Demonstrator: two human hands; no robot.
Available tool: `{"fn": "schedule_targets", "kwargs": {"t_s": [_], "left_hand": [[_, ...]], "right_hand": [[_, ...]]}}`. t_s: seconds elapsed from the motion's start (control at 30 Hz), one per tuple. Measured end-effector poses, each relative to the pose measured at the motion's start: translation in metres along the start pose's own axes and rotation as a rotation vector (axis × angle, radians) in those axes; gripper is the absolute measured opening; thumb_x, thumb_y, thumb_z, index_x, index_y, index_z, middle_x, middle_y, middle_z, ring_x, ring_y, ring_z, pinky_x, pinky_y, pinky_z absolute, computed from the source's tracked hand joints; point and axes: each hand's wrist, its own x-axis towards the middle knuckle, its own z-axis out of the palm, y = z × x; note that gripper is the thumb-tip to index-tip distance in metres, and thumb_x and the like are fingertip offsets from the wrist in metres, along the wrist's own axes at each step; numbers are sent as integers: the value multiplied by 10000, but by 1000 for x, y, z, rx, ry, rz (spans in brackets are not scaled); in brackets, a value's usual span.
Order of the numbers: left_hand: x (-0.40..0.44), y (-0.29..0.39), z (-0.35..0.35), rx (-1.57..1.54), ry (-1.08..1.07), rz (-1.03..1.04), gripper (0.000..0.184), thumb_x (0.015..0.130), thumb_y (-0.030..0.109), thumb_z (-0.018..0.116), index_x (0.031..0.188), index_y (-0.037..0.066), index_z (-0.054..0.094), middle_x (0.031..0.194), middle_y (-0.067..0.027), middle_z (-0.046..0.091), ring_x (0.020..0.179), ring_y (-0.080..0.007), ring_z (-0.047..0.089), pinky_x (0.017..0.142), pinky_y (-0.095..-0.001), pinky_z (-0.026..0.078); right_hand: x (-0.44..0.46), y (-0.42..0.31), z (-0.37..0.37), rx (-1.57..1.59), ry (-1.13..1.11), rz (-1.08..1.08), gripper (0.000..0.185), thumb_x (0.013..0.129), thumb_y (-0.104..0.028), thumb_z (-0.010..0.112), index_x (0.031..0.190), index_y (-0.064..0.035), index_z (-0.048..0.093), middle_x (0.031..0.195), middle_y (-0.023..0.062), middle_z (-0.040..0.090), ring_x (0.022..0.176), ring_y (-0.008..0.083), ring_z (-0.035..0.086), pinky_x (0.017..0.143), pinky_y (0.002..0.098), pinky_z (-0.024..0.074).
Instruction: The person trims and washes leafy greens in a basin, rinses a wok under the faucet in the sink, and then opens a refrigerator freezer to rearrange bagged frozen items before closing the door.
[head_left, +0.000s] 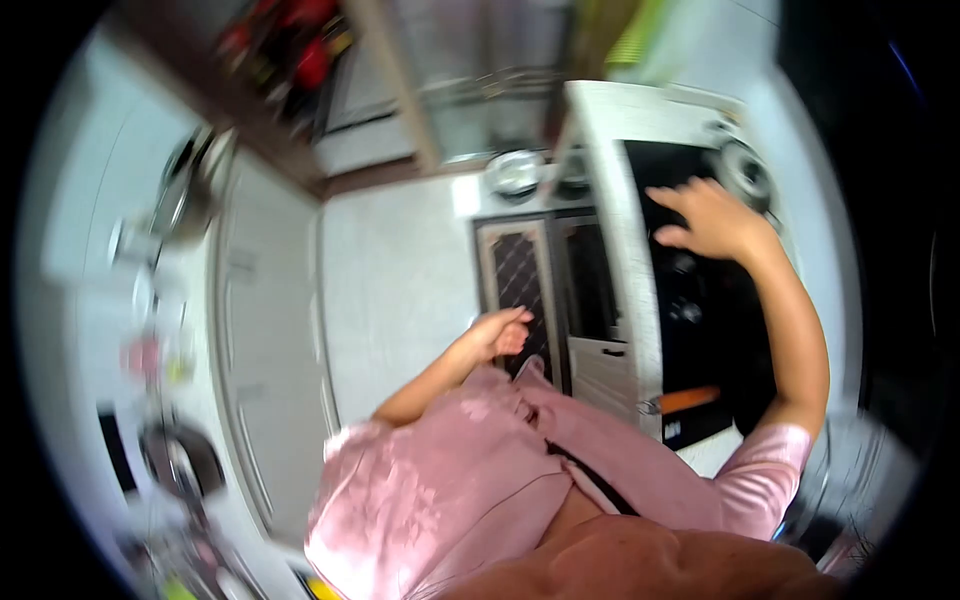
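Note:
My right hand (708, 217) is stretched out over the black stovetop (700, 310), its fingers spread and nothing held between them. Just beyond its fingertips, to the upper right, sits a blurred round metal item (743, 172). An orange-handled object (690, 398) lies across the near part of the stovetop. My left hand (502, 335) hangs in front of my pink top, above the dark patterned mat (522, 275), with its fingers curled in; whether anything is inside them is hidden.
A silver pot (516, 173) stands by the far wall. White cabinets (270, 340) line the left, below a counter with a blurred pan (182, 460) and other kitchenware. The stove's white counter edge (632, 250) runs along my right side.

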Motion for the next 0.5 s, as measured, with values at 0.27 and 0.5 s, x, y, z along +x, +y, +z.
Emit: {"fn": "schedule_targets", "kwargs": {"t_s": [0.27,0.5], "left_hand": [[-61,50,-87,-174,99,174,274,889,340,502,997,93,553,706,-33,585,625,-147,562,586,-285,477],[-148,98,-202,-286,211,354,265,864,324,542,990,91,552,708,-53,575,633,-159,548,599,-306,462]], "right_hand": [[122,-68,-10,-60,-166,79,556,743,-231,687,1227,-41,493,940,246,600,915,399,564,807,440,444],[305,-159,28,449,2,-248,457,807,-132,619,1231,-22,490,852,174,627,736,222,596,707,328,470]]}}
